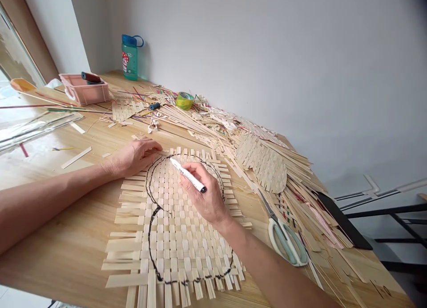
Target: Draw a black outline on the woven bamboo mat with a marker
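A woven mat of pale bamboo strips [173, 237] lies on the wooden table [66, 254], with a black outline drawn on it. My right hand [203, 194] is closed around a white marker pen [187, 175], its tip touching the mat's far edge. My left hand [138, 154] rests flat on the mat's far left corner, fingers stretched out, pressing it down.
Scissors with pale green handles [285, 241] lie right of the mat. A cut woven piece [263, 163] and heaps of loose strips [207, 119] cover the far side. A pink tray [85, 90], a teal bottle [130, 56] and a tape roll [184, 100] stand further back.
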`<state>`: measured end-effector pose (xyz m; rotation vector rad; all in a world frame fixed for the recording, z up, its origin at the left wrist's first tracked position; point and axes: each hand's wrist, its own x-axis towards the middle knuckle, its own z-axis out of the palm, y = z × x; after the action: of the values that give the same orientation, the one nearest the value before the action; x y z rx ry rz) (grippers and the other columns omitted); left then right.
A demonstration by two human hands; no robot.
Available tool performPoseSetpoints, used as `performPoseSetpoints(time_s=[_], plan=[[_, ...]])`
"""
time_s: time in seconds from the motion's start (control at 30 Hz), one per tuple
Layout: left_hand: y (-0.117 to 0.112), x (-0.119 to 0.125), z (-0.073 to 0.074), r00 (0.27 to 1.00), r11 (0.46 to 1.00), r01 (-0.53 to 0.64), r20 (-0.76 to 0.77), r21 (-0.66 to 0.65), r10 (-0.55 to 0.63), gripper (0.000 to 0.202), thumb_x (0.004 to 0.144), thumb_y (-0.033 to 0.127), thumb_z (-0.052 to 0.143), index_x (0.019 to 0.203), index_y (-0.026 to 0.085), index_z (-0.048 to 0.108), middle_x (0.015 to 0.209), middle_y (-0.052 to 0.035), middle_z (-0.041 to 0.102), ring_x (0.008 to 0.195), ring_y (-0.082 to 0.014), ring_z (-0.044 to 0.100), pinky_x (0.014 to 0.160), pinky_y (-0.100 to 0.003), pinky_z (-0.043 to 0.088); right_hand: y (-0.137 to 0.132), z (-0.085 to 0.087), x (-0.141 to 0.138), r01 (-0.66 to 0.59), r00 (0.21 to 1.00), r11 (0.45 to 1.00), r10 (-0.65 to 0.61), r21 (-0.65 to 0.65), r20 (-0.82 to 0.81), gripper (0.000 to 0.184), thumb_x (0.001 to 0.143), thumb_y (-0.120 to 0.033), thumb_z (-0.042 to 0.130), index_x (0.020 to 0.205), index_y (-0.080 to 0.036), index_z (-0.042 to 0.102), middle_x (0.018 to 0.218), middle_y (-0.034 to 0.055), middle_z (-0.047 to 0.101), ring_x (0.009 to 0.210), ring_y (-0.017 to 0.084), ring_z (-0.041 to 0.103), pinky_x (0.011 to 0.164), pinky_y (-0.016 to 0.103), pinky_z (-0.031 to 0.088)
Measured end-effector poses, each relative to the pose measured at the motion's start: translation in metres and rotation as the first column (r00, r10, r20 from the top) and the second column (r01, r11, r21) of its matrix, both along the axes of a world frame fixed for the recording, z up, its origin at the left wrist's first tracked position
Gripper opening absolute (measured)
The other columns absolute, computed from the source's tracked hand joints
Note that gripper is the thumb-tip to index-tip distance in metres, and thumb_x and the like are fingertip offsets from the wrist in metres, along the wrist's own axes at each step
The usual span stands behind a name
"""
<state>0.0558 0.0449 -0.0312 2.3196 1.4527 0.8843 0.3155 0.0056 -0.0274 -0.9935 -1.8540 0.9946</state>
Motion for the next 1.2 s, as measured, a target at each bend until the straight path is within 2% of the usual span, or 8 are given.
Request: performPoseSetpoints(time_s=[0.23, 0.67, 1.2], plan=[[0.0013, -0.0012, -0.0026, 1.0, 1.0, 0.027, -0.013, 0.013, -0.027, 0.038, 0.1, 0.047, 0.048, 0.107, 0.017, 0.07, 0.099, -0.0084, 0.071, 0.093, -0.0224, 0.063, 0.086, -0.034, 0.051, 0.0029, -0.0033, 0.001, -0.002, 1.0, 1.0, 0.002, 0.006, 0.01, 0.014, 0.096, -0.032, 0.062, 0.109, -0.026, 0.064, 0.095, 0.0017, 0.069, 0.074, 0.017, 0.064, 0.068, 0.035, 0.057], [0.0019, -0.0023, -0.0051, 0.999, 0.999, 0.041, -0.015, 0.021, -0.041, 0.033, 0.101, 0.043, 0.049, 0.11, 0.018, 0.069, 0.103, -0.0079, 0.07, 0.096, -0.0216, 0.063, 0.088, -0.033, 0.05, 0.0033, -0.0017, 0.0029, -0.041, 0.999, 0.999, 0.041, 0.009, 0.034, 0.016, 0.095, -0.028, 0.064, 0.11, -0.027, 0.065, 0.098, 0.0022, 0.07, 0.08, 0.019, 0.065, 0.07, 0.036, 0.055], [0.0014, -0.0015, -0.0036, 0.999, 0.999, 0.047, -0.014, 0.021, -0.047, 0.033, 0.1, 0.041, 0.049, 0.11, 0.016, 0.07, 0.102, -0.0085, 0.071, 0.094, -0.0218, 0.063, 0.087, -0.034, 0.051, 0.0041, -0.0028, 0.0033, -0.057, 0.997, 0.998, 0.057, 0.001, 0.042, 0.017, 0.095, -0.028, 0.063, 0.112, -0.027, 0.065, 0.097, 0.0023, 0.069, 0.081, 0.019, 0.064, 0.066, 0.035, 0.054]])
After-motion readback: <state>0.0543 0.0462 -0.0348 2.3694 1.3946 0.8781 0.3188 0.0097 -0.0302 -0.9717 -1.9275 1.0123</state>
